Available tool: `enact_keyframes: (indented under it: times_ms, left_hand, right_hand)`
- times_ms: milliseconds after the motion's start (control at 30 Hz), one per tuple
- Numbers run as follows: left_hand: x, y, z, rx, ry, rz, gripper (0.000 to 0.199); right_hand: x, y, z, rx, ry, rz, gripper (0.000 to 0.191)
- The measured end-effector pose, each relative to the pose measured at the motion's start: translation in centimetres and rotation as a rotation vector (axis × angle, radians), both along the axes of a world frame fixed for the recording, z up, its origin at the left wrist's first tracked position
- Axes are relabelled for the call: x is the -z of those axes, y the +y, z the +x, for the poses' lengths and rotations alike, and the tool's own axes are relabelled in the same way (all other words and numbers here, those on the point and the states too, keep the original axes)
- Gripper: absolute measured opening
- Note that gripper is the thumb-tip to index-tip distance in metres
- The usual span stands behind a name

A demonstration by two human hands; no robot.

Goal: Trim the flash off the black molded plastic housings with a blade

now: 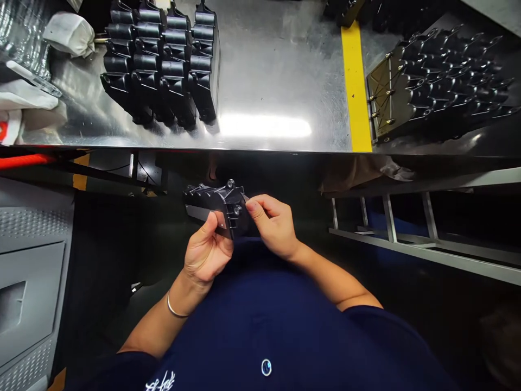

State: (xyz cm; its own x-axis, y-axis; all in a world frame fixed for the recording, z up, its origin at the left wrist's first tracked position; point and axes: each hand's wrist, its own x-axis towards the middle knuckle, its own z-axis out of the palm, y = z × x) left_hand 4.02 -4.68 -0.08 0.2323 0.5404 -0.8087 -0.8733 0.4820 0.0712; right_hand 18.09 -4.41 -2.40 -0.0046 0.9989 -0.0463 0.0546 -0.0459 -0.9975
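My left hand (208, 251) grips a black moulded plastic part (233, 205), thumb on its smooth flat side and fingers underneath. The part is held tilted in front of my body, below the table edge, with round bosses and ribs facing up and right. At its right end is my right hand (273, 221), closed in a pinch, thumb against the index finger. A thin sliver shows between those fingertips and the part's edge, too small to name. Similar black parts (165, 65) stand in rows on the left of the metal table.
The metal table (277, 70) carries a yellow tape strip (356, 87) and a block of stacked black parts (448, 81) at right. A white wrapped bundle (71, 33) lies at left. Below are a metal frame (427, 250) and a grey crate (30, 282).
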Motion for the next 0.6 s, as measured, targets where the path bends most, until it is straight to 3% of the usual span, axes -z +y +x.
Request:
enact_keyframes:
  times_ms: [200,267,400,500,600]
  left_hand:
    - [-0.3,-0.1,0.2,0.02,-0.015,-0.128,0.053]
    - [-0.5,0.0,0.0,0.026,0.007,-0.147,0.052]
    - [-0.8,0.2,0.0,0.022,0.081,-0.122,0.053]
    - [-0.9,0.2,0.0,0.003,0.109,-0.085,0.052]
    - [-0.7,0.0,0.1,0.022,0.132,-0.016,0.053]
  right_hand:
    - [1.6,-0.6,-0.9,0.271,0.099,0.078,0.044]
    - [1.4,0.0,0.4,0.193,0.018,0.13,0.043]
    - [0.1,1.1,3.5,-0.214,-0.266,0.401,0.035]
    - [-0.7,1.5,4.6,-0.272,-0.413,0.556,0.027]
    - [-1.0,1.5,4.7,-0.26,-0.479,0.597,0.025]
